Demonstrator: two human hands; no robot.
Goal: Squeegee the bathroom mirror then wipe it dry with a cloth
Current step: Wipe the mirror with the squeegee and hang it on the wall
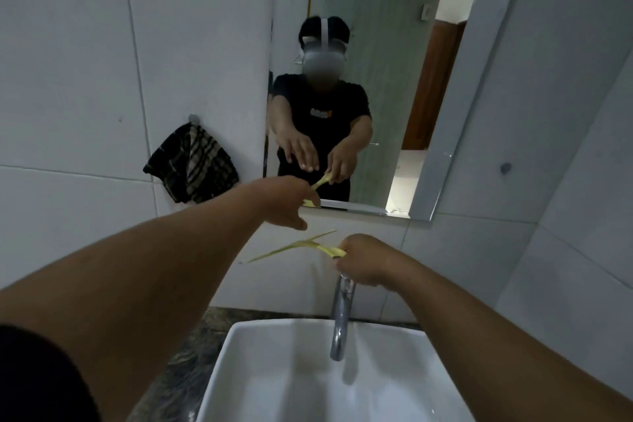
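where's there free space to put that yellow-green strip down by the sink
The dark stone counter left of the white basin is bare, and so is the basin bowl. Around the faucet it is crowded: the right hand holding the strip sits just above it.

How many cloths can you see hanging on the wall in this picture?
1. A dark striped cloth hangs from a hook on the tiled wall, left of the mirror. Others may lie outside the view.

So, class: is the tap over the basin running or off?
Off. No stream of water falls from the tap spout into the white basin, whose visible part looks dry.
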